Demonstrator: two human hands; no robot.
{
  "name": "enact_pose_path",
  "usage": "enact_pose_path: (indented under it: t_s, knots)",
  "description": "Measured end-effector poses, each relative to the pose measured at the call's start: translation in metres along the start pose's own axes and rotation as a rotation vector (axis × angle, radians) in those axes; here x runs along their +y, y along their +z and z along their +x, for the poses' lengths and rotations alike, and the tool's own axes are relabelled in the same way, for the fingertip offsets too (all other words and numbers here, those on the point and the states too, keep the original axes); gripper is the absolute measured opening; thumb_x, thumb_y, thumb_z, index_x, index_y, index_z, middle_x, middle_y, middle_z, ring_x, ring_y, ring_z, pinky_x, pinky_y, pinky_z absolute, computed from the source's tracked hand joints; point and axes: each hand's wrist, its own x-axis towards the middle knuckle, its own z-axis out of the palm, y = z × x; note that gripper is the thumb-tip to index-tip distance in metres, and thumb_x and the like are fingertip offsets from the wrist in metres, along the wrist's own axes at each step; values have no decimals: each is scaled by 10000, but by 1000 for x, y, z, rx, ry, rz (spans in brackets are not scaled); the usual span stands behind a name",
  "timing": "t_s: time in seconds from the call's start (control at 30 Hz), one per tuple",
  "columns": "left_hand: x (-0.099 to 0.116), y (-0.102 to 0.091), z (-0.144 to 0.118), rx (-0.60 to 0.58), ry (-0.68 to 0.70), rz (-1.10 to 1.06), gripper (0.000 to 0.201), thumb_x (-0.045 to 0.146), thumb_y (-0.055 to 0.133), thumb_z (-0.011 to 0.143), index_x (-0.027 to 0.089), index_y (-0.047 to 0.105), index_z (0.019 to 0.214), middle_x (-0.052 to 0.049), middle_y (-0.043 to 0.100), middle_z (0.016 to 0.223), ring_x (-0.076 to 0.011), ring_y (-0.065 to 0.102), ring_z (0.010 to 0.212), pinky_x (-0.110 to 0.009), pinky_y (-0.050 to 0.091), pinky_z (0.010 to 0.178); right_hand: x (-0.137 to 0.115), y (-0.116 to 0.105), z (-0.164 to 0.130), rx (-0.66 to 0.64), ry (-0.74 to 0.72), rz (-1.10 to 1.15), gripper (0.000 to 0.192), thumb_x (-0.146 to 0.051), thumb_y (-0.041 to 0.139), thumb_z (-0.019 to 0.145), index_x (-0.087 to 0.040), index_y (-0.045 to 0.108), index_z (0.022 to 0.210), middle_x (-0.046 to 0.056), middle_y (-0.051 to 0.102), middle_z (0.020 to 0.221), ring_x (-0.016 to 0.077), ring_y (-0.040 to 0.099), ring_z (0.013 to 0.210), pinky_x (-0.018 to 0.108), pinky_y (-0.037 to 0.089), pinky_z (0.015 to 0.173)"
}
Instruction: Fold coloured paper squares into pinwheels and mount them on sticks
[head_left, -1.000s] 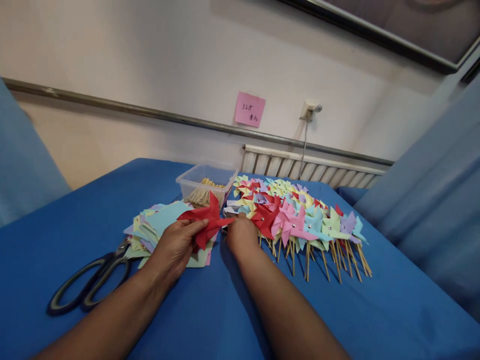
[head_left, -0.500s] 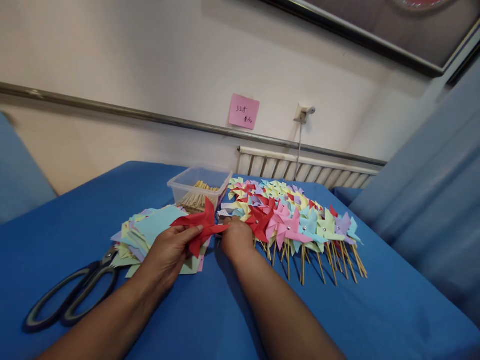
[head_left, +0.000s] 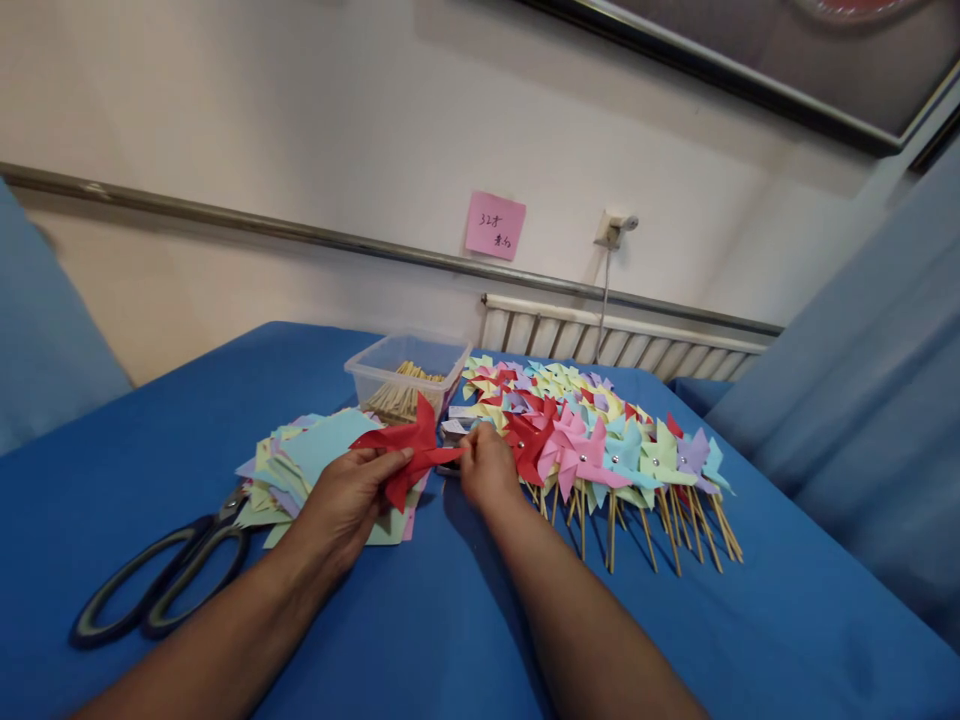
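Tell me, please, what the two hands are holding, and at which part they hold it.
The left hand holds a red paper pinwheel by its lower blades. The right hand pinches the tip of its right blade.

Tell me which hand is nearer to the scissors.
Left. The left hand holds the red paper pinwheel just right of the scissors, apart from them. The right hand is farther right, beside the finished pinwheels.

Scissors [head_left: 161, 580] left of paper stack [head_left: 315, 455], tub [head_left: 405, 375] behind, pinwheels [head_left: 600, 440] right.
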Motion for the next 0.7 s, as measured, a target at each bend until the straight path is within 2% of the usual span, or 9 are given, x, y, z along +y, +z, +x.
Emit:
enact_pose_path:
  t_s: [0.13, 0.37, 0.43, 0.57, 0.7]
  knots:
    - [-2, 0, 0, 8, 15, -20, 195, 200, 798, 598, 104, 704, 739, -57, 721, 636, -168, 664, 545, -246, 548, 539, 9, 7, 4, 35, 69, 213, 98, -239, 462, 881, -206, 512, 803, -2, 615, 718, 155, 590, 695, 241, 431, 646]
    - [5, 0, -5, 8, 54, -32, 205, 195, 798, 605, 85, 708, 752, -78, 735, 668, -183, 678, 559, -262, 556, 544, 3, 10, 1, -145, 64, 345, 131, -258, 430, 901, -169, 522, 870, -14, 622, 660, 115, 581, 555, 203, 437, 538]
    - [6, -1, -5, 6, 58, -46, 222, 193, 790, 611, 84, 712, 788, -85, 741, 683, -199, 691, 579, -268, 557, 537, 3, 10, -4, -218, 34, 326, 127, -248, 473, 883, -163, 555, 837, -16, 624, 643, 107, 562, 530, 197, 421, 528]
    - [5, -2, -3, 23, 80, -67, 212, 167, 783, 607, 101, 710, 795, -69, 735, 653, -200, 698, 579, -250, 550, 516, 2, 7, -20, -363, -51, 181, 123, -182, 625, 759, -169, 590, 642, -41, 575, 549, 99, 510, 516, 198, 361, 530]
    - [4, -1, -3, 22, 91, -84, 224, 146, 784, 598, 97, 709, 803, -80, 746, 692, -193, 700, 597, -249, 557, 544, -7, 1, -32, -410, -114, -43, 115, -206, 697, 721, -183, 648, 619, -8, 620, 605, 129, 522, 599, 235, 330, 575]
